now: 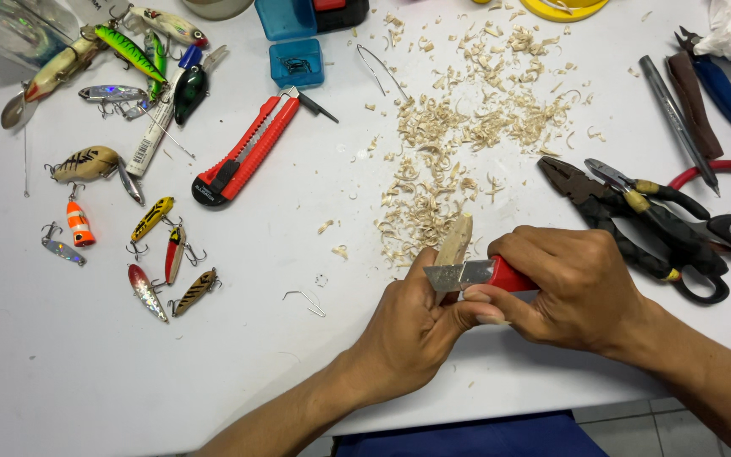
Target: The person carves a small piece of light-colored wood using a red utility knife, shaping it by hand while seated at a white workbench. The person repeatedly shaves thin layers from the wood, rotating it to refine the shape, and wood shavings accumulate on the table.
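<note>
Left hand (403,334) grips one wood stick (454,243); right hand (573,288) holds one red knife (480,274), blade on it. Second red knife (247,152) lies apart. Two pliers (628,220).

At lower centre a pale, matt wooden stick (455,241) meets a bare steel blade (444,277) in a glossy red plastic knife (501,274); curled wood shavings (467,127) litter the smooth white table (129,372)

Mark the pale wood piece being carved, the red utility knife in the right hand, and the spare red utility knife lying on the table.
Pale wood piece (455,239), head view, on its upper tip.
Red utility knife in the right hand (467,274), head view, on its metal blade holder.
Spare red utility knife (251,151), head view, on its handle middle.
</note>
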